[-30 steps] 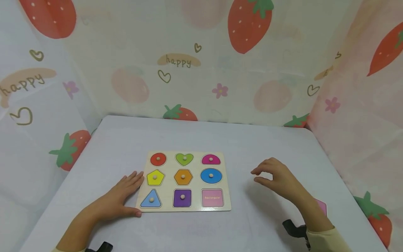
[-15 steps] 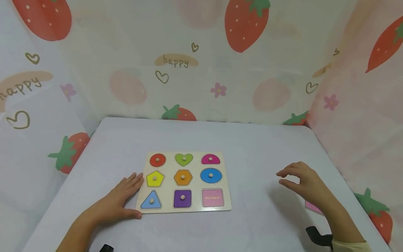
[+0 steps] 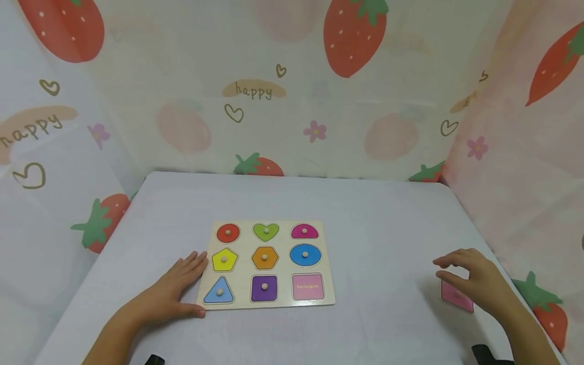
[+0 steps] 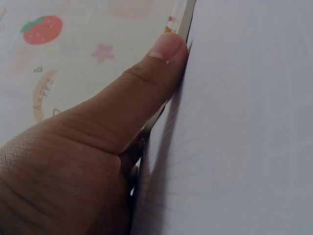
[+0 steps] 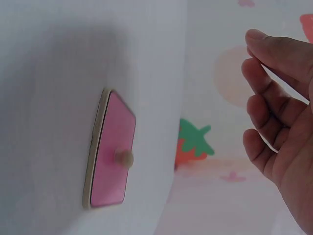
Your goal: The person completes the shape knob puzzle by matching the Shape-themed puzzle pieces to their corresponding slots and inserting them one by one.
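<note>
A wooden shape puzzle board (image 3: 284,274) lies flat on the table. Knobbed pieces fill most of its places; the front-right recess (image 3: 307,287) is bare pink with small lettering. My left hand (image 3: 166,291) rests against the board's left edge, fingers straight. In the left wrist view, the thumb (image 4: 166,54) touches that edge. To the far right lies a pink rectangular puzzle piece (image 3: 456,298), whose wooden knob (image 5: 124,158) faces up. My right hand (image 3: 481,284) hovers above it, fingers bent and thumb apart, holding nothing; it partly covers the piece in the head view.
The white table (image 3: 378,218) stands before a strawberry-print cloth (image 3: 264,121) on the back and both sides. Table surface lies between the board and the pink piece. Black wrist straps (image 3: 490,355) show at the lower edge.
My right hand has moved right and toward the front, away from the board to above the pink piece, which shows more now. The left hand stays at the board's edge.
</note>
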`<state>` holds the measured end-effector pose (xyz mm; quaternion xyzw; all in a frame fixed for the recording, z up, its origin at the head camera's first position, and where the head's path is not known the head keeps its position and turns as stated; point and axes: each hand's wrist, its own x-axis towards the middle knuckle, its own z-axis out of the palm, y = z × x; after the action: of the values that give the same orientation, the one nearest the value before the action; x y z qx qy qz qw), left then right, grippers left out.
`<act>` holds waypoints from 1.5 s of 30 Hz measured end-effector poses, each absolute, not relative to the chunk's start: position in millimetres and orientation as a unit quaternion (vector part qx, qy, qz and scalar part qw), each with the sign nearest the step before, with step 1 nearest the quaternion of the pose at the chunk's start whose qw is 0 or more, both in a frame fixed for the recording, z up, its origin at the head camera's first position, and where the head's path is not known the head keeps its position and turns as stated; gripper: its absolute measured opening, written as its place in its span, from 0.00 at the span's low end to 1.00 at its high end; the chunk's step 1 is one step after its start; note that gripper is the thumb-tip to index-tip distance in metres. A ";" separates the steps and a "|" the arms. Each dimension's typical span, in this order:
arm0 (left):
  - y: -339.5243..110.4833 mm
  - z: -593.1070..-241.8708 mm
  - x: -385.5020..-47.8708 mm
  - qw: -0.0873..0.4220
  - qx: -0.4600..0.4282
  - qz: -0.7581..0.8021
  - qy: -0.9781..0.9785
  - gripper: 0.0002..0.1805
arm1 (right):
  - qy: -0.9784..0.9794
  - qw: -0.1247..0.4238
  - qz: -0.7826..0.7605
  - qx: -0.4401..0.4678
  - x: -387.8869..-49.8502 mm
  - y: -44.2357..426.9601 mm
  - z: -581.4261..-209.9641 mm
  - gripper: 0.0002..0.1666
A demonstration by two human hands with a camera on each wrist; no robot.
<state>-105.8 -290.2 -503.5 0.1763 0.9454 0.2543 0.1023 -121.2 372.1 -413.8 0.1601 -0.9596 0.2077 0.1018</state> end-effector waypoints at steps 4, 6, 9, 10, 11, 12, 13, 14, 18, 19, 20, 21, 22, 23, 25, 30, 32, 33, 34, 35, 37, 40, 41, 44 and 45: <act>-290.5 -504.3 -107.6 0.107 0.174 0.252 0.946 0.69 | -0.963 0.094 0.211 0.142 -116.0 387.7 -418.6 0.13; -290.4 -504.6 -108.0 0.109 0.175 0.252 0.946 0.69 | -0.963 0.091 0.215 0.136 -114.4 393.3 -420.3 0.14; -290.3 -504.6 -108.5 0.108 0.177 0.252 0.945 0.69 | -0.963 0.092 0.221 0.126 -112.7 400.0 -422.2 0.14; -290.2 -504.3 -108.4 0.107 0.177 0.252 0.945 0.69 | -0.963 0.093 0.220 0.123 -112.0 401.9 -422.4 0.14; -290.1 -504.0 -108.2 0.106 0.177 0.253 0.945 0.69 | -0.964 0.092 0.217 0.119 -111.0 403.9 -422.8 0.14; -290.2 -503.6 -107.9 0.104 0.179 0.255 0.944 0.69 | -0.966 0.089 0.213 0.117 -110.1 405.7 -423.3 0.14; -290.3 -503.4 -107.6 0.104 0.178 0.256 0.944 0.69 | -0.967 0.085 0.211 0.114 -109.0 407.5 -424.1 0.14; -290.4 -503.1 -107.1 0.103 0.180 0.258 0.944 0.69 | -0.968 0.080 0.209 0.113 -107.8 409.0 -425.1 0.14; -291.0 -504.8 -104.9 0.107 0.175 0.258 0.944 0.69 | -0.970 0.066 0.206 0.115 -104.9 414.2 -431.8 0.15; -291.2 -505.5 -104.7 0.108 0.172 0.256 0.945 0.69 | -0.969 0.065 0.208 0.116 -104.9 415.6 -434.1 0.14; -291.3 -506.2 -104.5 0.108 0.173 0.255 0.945 0.69 | -0.969 0.064 0.208 0.117 -105.1 416.9 -436.4 0.14; -291.3 -506.6 -104.4 0.108 0.170 0.254 0.946 0.69 | -0.969 0.062 0.208 0.120 -105.9 418.4 -439.1 0.13; -291.4 -507.1 -104.4 0.108 0.170 0.254 0.946 0.69 | -0.969 0.060 0.209 0.119 -106.7 419.7 -441.9 0.13; -291.4 -507.4 -104.6 0.107 0.171 0.254 0.946 0.69 | -0.969 0.056 0.208 0.120 -107.5 420.8 -444.6 0.12; -291.4 -507.8 -105.1 0.106 0.172 0.254 0.946 0.69 | -0.971 0.040 0.209 0.110 -109.1 422.7 -449.1 0.11; -290.9 -508.0 -106.8 0.106 0.175 0.249 0.946 0.69 | -0.974 0.000 0.211 0.082 -110.4 425.5 -457.1 0.11; -290.4 -507.5 -107.2 0.108 0.175 0.248 0.947 0.69 | -0.974 -0.006 0.210 0.080 -110.4 426.7 -459.0 0.12; -290.4 -507.5 -107.4 0.109 0.173 0.248 0.947 0.69 | -0.975 -0.006 0.208 0.078 -110.4 427.0 -459.5 0.12; -290.3 -507.5 -107.5 0.109 0.172 0.247 0.947 0.69 | -0.976 -0.008 0.205 0.077 -110.5 427.5 -459.7 0.12; -290.3 -507.5 -107.6 0.110 0.171 0.247 0.947 0.69 | -0.976 -0.009 0.204 0.076 -110.6 427.6 -459.9 0.11; -290.2 -507.4 -107.7 0.111 0.168 0.247 0.948 0.69 | -0.977 -0.015 0.199 0.071 -111.4 428.4 -459.4 0.11; -289.7 -507.2 -107.7 0.114 0.165 0.247 0.948 0.69 | -0.979 -0.033 0.192 0.062 -112.6 428.9 -457.9 0.12; -289.5 -507.0 -107.6 0.115 0.164 0.249 0.947 0.69 | -0.979 -0.040 0.192 0.058 -113.0 428.9 -457.2 0.13; -288.7 -506.8 -107.2 0.118 0.162 0.251 0.947 0.68 | -0.979 -0.064 0.188 0.046 -113.2 429.2 -454.6 0.15; -288.4 -507.4 -107.1 0.118 0.162 0.251 0.947 0.68 | -0.979 -0.071 0.188 0.043 -113.0 429.4 -453.6 0.16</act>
<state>-107.1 -288.4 -507.4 0.1620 0.9471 0.2506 0.1184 -113.0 429.4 -453.6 0.0425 -0.9787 0.1883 -0.0706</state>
